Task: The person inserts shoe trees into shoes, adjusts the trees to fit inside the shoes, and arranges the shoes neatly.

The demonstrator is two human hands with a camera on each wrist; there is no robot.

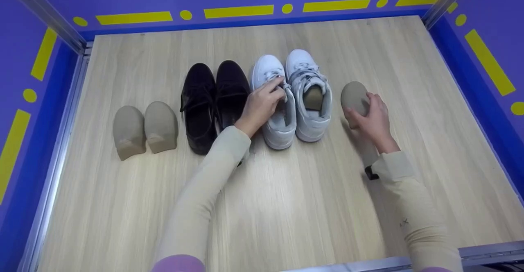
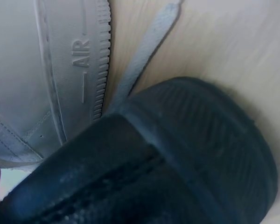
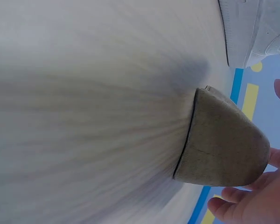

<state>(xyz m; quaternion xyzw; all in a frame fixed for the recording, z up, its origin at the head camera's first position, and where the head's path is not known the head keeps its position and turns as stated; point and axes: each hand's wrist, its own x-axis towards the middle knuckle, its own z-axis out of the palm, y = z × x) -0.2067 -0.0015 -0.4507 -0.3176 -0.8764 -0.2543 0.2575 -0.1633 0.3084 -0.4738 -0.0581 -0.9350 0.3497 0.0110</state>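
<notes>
My right hand (image 1: pixel 374 118) curls thumb and fingers round a beige shoe insert (image 1: pixel 353 95) at two o'clock on the wooden table (image 1: pixel 303 206). My left hand (image 1: pixel 262 103), fingers bent, lies over the left white sneaker (image 1: pixel 280 124) at twelve o'clock; I cannot tell whether it pinches anything.

The left hand (image 1: pixel 262 103) and right hand (image 1: pixel 376 118) are bare. Pale cream fabric sleeves, the left sleeve (image 1: pixel 192 216) and right sleeve (image 1: pixel 419 206), end in loose cuffs, with purple cloth (image 1: pixel 179 264) at their near ends. The right bears a small dark marking (image 1: pixel 404 223); a black angular piece (image 1: pixel 371 173) shows beside its cuff.
</notes>
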